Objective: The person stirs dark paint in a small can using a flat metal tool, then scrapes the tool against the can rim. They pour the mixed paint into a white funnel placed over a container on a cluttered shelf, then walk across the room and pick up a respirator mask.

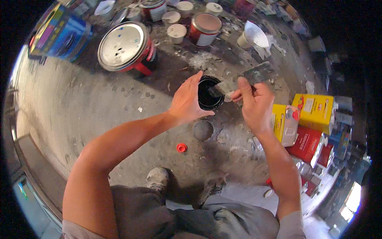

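Note:
My left hand (pixel 185 99) is wrapped round the left side of a small round can (pixel 211 108) with a black inside, thumb and fingers spread along its wall. In my right hand (pixel 256 101) is a flat scraper (pixel 229 87), its pale end reaching leftward over the can's rim and into the dark opening. A wider grey blade (pixel 260 73) sticks out above the same hand. Whether it belongs to the same scraper or a second one, I cannot tell. Below the can a dark round lid (pixel 203 130) lies on the floor, with a small red cap (pixel 181 147) further down.
A large red tin (pixel 122 46) and a blue bucket (pixel 63 35) stand at the upper left. Several pale tubs and another red tin (pixel 205 28) are at the back. Yellow cans (pixel 314 109) and a red can (pixel 304 143) crowd the right. My shoe (pixel 158 178) is below.

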